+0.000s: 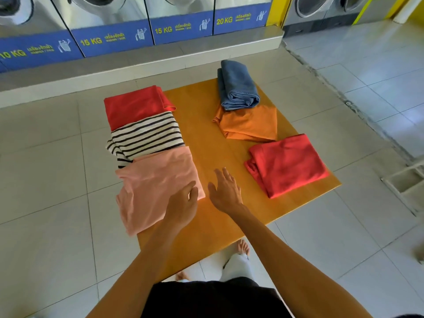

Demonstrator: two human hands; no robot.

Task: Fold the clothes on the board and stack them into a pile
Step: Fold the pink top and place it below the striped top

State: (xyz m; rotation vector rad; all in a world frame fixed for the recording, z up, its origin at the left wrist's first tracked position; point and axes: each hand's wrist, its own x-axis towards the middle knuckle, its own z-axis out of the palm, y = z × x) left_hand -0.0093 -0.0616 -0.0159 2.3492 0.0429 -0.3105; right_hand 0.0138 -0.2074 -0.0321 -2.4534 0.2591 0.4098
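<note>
An orange wooden board (215, 143) lies on the tiled floor. Down its left side lie a folded red garment (135, 105), a black-and-white striped one (146, 135) and a pink one (156, 187), each overlapping the one behind it. On the right are rolled blue jeans (237, 86) resting on a folded orange garment (250, 123), and nearer me a folded red garment (286, 165). My left hand (182, 203) lies flat on the pink garment's near right corner. My right hand (224, 191) hovers over bare board beside it, fingers spread, holding nothing.
A row of washing machines with blue weight labels (160, 28) stands on a raised grey ledge (137, 63) behind the board. My bare foot (243, 246) is at the board's near edge. A white low frame (406, 180) sits at the right. Tiled floor surrounds the board.
</note>
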